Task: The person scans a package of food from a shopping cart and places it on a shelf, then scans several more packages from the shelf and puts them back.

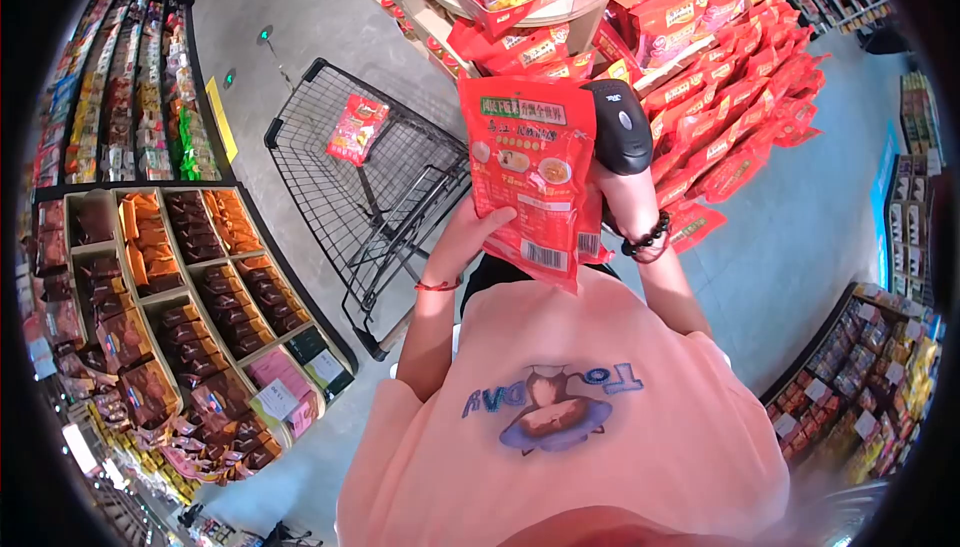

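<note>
My left hand (468, 237) grips a large red food packet (525, 162) by its left edge, thumb across the front. The packet stands roughly upright before my chest, its printed back and a white barcode near the bottom facing me. Another red edge with a barcode shows behind its lower right, perhaps a second packet. My right hand (628, 199) is closed around the handle of a black barcode scanner (621, 125), just right of the packet. The scanner's head is raised, and its handle is mostly hidden by the hand.
A black wire shopping cart (330, 162) stands ahead to the left, with one red packet (358, 130) inside. Straight ahead and right, a display stand (560, 9) carries many red packets (715, 97). Wooden bins (150, 292) of packaged snacks line the left, and more shelves (850, 377) stand right.
</note>
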`<action>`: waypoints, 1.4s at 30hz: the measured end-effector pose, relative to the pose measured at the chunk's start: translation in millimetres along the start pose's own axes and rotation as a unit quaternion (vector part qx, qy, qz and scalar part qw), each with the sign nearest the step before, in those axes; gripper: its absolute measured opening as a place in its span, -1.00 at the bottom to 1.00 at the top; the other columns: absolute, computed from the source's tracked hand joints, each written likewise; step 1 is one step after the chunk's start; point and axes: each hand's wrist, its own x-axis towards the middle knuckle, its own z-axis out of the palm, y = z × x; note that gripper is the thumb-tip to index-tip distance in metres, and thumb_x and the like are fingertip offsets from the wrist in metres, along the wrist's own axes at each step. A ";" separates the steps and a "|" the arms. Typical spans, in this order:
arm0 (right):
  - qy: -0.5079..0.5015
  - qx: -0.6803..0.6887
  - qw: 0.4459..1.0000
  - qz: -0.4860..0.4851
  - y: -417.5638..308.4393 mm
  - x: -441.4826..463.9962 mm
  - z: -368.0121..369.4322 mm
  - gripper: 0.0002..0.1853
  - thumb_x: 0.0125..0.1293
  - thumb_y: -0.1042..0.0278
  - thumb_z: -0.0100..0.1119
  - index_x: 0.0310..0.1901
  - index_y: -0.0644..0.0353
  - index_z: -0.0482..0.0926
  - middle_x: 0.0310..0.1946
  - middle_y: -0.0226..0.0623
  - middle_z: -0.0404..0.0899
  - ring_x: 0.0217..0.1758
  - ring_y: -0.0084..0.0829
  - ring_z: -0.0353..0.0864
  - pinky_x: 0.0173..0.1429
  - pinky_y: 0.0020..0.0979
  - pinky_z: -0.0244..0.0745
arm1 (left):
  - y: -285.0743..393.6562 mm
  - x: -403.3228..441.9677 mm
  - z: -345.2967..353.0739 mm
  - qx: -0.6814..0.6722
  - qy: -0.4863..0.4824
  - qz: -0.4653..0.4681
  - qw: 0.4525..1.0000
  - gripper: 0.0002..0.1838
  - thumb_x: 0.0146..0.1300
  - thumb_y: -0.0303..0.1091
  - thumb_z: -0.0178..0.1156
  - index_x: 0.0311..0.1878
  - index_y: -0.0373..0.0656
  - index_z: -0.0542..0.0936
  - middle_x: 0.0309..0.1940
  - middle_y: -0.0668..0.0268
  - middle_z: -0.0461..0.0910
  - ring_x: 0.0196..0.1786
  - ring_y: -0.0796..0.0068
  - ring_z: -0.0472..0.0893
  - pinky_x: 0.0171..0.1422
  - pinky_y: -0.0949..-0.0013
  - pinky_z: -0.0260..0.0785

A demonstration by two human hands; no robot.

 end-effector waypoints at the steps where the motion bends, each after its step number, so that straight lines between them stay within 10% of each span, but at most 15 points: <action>1: 0.013 -0.026 1.000 -0.009 2.1 -0.6 1.1 -0.76 0.07 0.55 0.11 -0.17 0.29 0.45 -0.26 -0.44 0.51 -0.26 -0.57 0.45 -0.16 -0.48 0.36 | -1.1 -2.2 -1.4 -0.006 0.003 -0.005 1.000 -0.64 0.12 -0.45 0.12 -0.01 -0.30 0.36 -0.12 0.30 0.49 -0.12 0.57 0.48 0.01 0.47 0.32; 9: 0.170 0.190 0.964 -0.076 -26.4 0.6 14.9 -0.59 0.04 0.65 0.08 0.00 0.26 0.38 -0.20 -0.39 0.45 -0.21 -0.56 0.41 -0.06 -0.50 0.32 | -40.6 -2.4 -75.0 -0.212 0.110 0.043 0.970 -0.60 0.05 -0.52 0.11 0.01 -0.29 0.35 -0.08 0.22 0.48 -0.06 0.40 0.49 0.08 0.36 0.30; 14: 0.289 0.188 0.935 -0.080 -15.7 27.2 -3.6 -0.92 0.09 0.56 0.11 -0.34 0.30 0.46 -0.46 -0.42 0.46 -0.38 -0.58 0.43 -0.24 -0.53 0.34 | -18.9 7.4 -78.1 -0.384 0.110 0.005 0.917 -0.47 0.09 0.00 0.05 -0.01 -0.24 0.36 -0.16 0.14 0.50 -0.12 0.28 0.50 0.03 0.27 0.31; 17: 0.337 0.121 0.930 -0.085 -23.7 34.2 3.8 -0.89 0.06 0.57 0.14 -0.33 0.31 0.49 -0.46 -0.43 0.46 -0.42 -0.60 0.40 -0.27 -0.54 0.29 | -48.2 62.0 -109.5 -0.403 -0.310 0.055 0.860 -0.51 0.06 0.03 0.08 -0.13 -0.22 0.40 -0.36 0.19 0.50 -0.34 0.30 0.49 -0.23 0.31 0.33; 23: 0.374 0.127 0.913 -0.100 -7.2 57.1 20.3 -0.87 0.02 0.60 0.15 -0.32 0.33 0.52 -0.48 -0.39 0.49 -0.41 -0.57 0.41 -0.25 -0.53 0.30 | -46.0 103.6 -69.7 -0.366 -0.179 0.165 0.898 -0.67 0.07 -0.03 0.09 -0.38 -0.14 0.43 -0.58 0.29 0.40 -0.60 0.41 0.40 -0.57 0.44 0.22; 27: 0.442 0.022 0.878 -0.181 16.4 87.0 42.9 -0.88 0.04 0.52 0.15 -0.35 0.35 0.52 -0.46 -0.39 0.53 -0.37 -0.59 0.45 -0.22 -0.51 0.33 | -32.7 138.5 -43.3 -0.231 0.026 0.019 0.972 -0.50 0.21 0.12 -0.17 -0.03 -0.10 0.37 -0.32 0.19 0.53 -0.32 0.29 0.55 -0.27 0.40 0.41; 35: 0.463 -0.013 0.861 -0.211 55.3 115.2 75.1 -0.77 0.04 0.52 0.14 -0.22 0.33 0.45 -0.30 -0.28 0.53 -0.27 -0.44 0.49 -0.07 -0.43 0.33 | -49.5 166.3 -43.4 -0.239 -0.060 -0.078 0.966 -0.22 0.16 0.33 -0.42 0.21 -0.12 0.19 0.12 0.25 0.32 0.14 0.38 0.34 0.21 0.33 0.17; 42: 0.395 -0.012 0.909 -0.130 92.4 113.6 62.2 -0.86 0.00 0.51 0.12 -0.36 0.31 0.48 -0.50 -0.31 0.55 -0.46 -0.49 0.51 -0.29 -0.43 0.38 | -46.5 177.2 -43.4 -0.280 0.024 -0.130 0.951 -0.27 0.14 0.32 -0.39 0.11 -0.08 0.31 -0.02 0.31 0.43 0.00 0.37 0.46 0.04 0.27 0.36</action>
